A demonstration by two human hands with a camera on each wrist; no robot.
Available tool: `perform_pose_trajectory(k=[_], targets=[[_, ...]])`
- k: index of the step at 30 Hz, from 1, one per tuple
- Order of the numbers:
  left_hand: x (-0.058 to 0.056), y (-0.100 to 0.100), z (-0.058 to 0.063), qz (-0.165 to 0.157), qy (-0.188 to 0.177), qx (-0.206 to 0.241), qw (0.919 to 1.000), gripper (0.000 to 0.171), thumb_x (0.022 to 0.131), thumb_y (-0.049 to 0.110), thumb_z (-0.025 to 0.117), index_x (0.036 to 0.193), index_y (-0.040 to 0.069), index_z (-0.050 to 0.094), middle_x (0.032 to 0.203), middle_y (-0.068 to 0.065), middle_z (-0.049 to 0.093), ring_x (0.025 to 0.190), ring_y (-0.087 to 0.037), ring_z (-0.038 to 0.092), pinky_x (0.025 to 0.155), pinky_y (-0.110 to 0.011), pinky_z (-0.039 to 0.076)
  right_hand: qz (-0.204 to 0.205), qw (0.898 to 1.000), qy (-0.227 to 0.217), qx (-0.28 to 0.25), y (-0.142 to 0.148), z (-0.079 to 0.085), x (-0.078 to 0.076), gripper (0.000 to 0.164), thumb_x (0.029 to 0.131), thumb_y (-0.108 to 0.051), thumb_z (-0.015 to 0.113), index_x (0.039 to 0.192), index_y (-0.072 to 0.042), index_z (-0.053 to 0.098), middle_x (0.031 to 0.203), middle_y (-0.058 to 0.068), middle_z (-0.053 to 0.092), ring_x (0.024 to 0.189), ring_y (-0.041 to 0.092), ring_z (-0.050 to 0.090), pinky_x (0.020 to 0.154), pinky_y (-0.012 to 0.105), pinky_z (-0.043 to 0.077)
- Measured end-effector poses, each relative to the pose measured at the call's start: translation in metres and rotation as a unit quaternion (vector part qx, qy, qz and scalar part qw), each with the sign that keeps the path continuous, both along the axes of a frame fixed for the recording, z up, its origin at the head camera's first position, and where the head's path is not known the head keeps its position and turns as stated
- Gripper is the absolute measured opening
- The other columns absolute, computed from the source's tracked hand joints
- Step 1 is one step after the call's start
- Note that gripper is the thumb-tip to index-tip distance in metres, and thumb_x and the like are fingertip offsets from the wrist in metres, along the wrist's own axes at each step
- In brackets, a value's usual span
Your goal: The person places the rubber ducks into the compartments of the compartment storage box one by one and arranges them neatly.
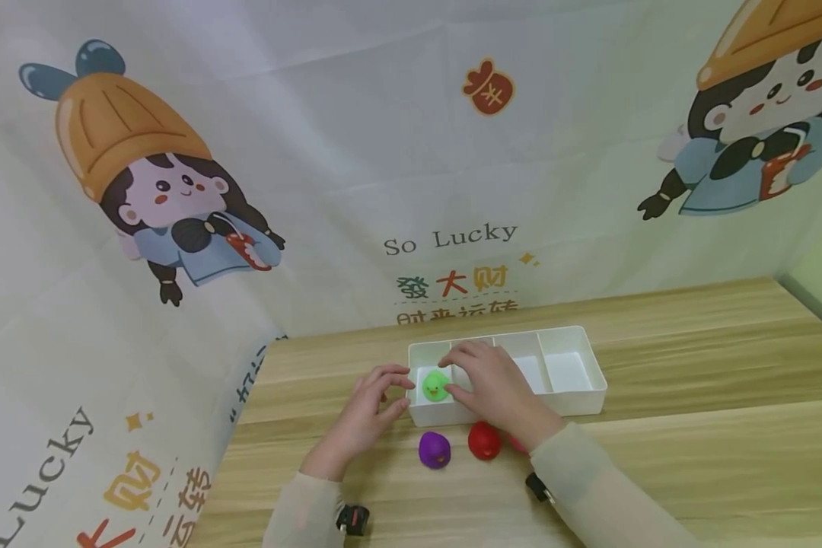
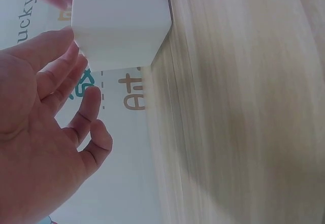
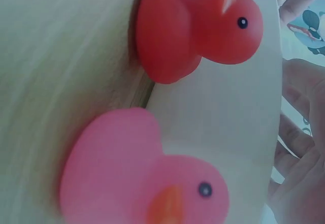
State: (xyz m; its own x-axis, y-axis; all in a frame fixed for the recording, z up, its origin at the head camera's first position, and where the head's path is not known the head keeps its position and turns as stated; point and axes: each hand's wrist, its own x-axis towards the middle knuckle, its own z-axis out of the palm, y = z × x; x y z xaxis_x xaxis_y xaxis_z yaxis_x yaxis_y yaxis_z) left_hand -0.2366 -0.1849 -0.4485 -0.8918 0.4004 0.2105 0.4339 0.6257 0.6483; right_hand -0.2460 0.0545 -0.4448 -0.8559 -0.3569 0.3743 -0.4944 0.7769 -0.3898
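A green rubber duck (image 1: 434, 386) sits in the leftmost compartment of a white divided tray (image 1: 507, 409). My right hand (image 1: 496, 384) reaches over the tray from the right, thumb and fingers spread apart, the tips right at the duck's right side. Beside the tray's left end is my left hand (image 1: 363, 415), its fingers loosely bent and fingertips at the rim; the left wrist view shows its palm (image 2: 30, 122) holding nothing. In front of the tray stand a purple duck (image 1: 434, 450), a red duck (image 1: 484, 441) and a pink duck (image 3: 117, 168), mostly hidden behind my right wrist in the head view.
The tray stands on a wood-grain table (image 1: 692, 365), towards its back edge. Behind and to the left hangs a white printed cloth (image 1: 342, 152) with cartoon figures and lettering. Dark wrist devices, one being the left device (image 1: 353, 520), hang at both sleeves.
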Motion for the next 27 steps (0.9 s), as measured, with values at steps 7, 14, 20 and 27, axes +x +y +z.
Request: perform_pose_trajectory(k=[7, 14, 20, 27], targets=[[0.001, -0.001, 0.000, 0.007, -0.013, 0.004, 0.9999, 0.017, 0.097, 0.006, 0.067, 0.114, 0.006, 0.068, 0.143, -0.010, 0.059, 0.126, -0.033, 0.049, 0.096, -0.041, 0.048, 0.010, 1.000, 0.027, 0.001, 0.007, 0.002, 0.010, 0.025, 0.089, -0.025, 0.082, 0.112, -0.017, 0.074, 0.122, 0.003, 0.071, 0.116, 0.026, 0.066, 0.102, 0.050, 0.051], [0.000, 0.000, 0.000, 0.014, -0.013, -0.001, 0.9998, 0.018, 0.096, 0.006, 0.068, 0.114, 0.008, 0.069, 0.143, -0.009, 0.059, 0.128, -0.032, 0.049, 0.096, -0.042, 0.048, 0.000, 1.000, 0.019, 0.006, 0.014, 0.006, 0.020, 0.028, 0.091, -0.028, 0.080, 0.116, -0.018, 0.073, 0.125, 0.003, 0.071, 0.119, 0.025, 0.066, 0.104, 0.050, 0.051], [0.000, 0.001, 0.001, 0.019, -0.026, -0.007, 0.9995, 0.019, 0.097, 0.006, 0.068, 0.115, 0.009, 0.069, 0.145, -0.008, 0.058, 0.129, -0.031, 0.048, 0.099, -0.043, 0.047, -0.007, 0.999, 0.034, 0.011, 0.020, 0.007, 0.024, 0.027, 0.090, -0.027, 0.081, 0.115, -0.018, 0.074, 0.124, 0.002, 0.072, 0.119, 0.025, 0.066, 0.102, 0.052, 0.051], [0.001, 0.001, 0.002, 0.011, -0.016, 0.001, 0.9998, 0.017, 0.096, 0.006, 0.068, 0.114, 0.009, 0.069, 0.144, -0.010, 0.058, 0.129, -0.034, 0.047, 0.097, -0.043, 0.047, -0.014, 0.998, 0.056, 0.012, 0.030, 0.003, 0.029, 0.024, 0.089, -0.025, 0.081, 0.111, -0.018, 0.075, 0.119, 0.001, 0.073, 0.114, 0.025, 0.068, 0.098, 0.049, 0.052]])
